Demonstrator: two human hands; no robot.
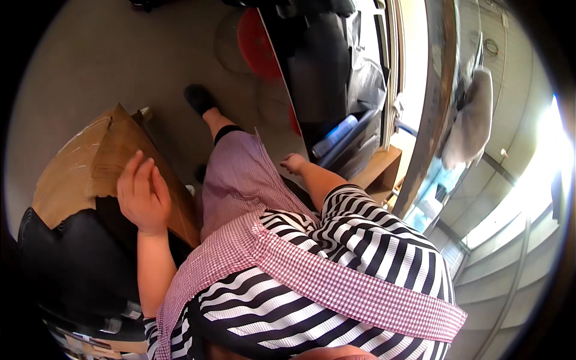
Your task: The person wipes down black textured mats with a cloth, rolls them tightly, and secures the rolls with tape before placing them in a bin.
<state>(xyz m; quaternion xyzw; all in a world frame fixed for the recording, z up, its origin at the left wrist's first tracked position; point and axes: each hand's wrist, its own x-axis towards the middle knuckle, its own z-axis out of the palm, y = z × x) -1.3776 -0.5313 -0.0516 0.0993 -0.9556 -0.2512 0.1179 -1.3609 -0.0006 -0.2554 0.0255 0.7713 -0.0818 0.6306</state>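
My left hand [144,193] is raised beside a brown cardboard box [111,156]. Its fingers are stretched out and slightly apart, with nothing in them. Whether the hand touches the cardboard I cannot tell. Over to the right, my right hand [294,164] hangs low in front of my apron [240,168], its fingers curled in. No object shows in it. Nearest to it is a dark table with a pale edge [300,114], where a blue cylinder [335,136] lies among black and clear plastic.
Black bulky material [66,264] lies below the cardboard on the left. Beyond the table's edge, part of a round red object [258,45] shows near the floor. My foot in a dark shoe [200,99] is on the grey floor [138,66]. A wooden post [435,102] stands right.
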